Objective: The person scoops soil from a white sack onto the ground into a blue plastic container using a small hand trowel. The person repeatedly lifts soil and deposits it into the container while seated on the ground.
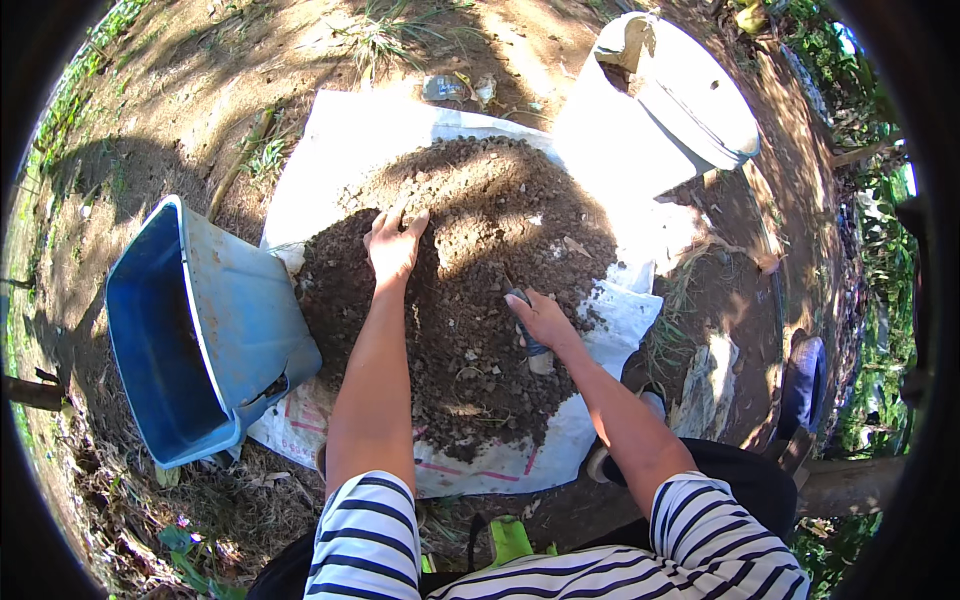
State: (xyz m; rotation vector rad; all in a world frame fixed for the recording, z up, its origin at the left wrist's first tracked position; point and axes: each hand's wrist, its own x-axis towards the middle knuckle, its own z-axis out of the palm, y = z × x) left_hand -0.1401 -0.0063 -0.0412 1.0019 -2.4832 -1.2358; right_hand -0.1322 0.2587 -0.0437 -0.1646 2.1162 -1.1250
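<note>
A mound of dark, crumbly soil (480,330) lies on a white woven plastic sack (622,307) spread over the ground. My left hand (394,244) rests on the far left part of the mound, fingers somewhat apart, with nothing seen in it. Lower and to the right, my right hand (544,319) is shut around the handle of a hand tool (538,352). This handle looks dark and wrapped, with a pale butt end towards me. The tool's narrow tip points away from me at the soil, and its exact kind cannot be told.
A blue plastic bin (247,307) lies on its side at the left, mouth facing left. Beyond the sack's right corner is a white plastic container (630,127) with a hole cut in it. A dark tyre-like object (806,386) stands at far right. Grass tufts (382,37) grow behind.
</note>
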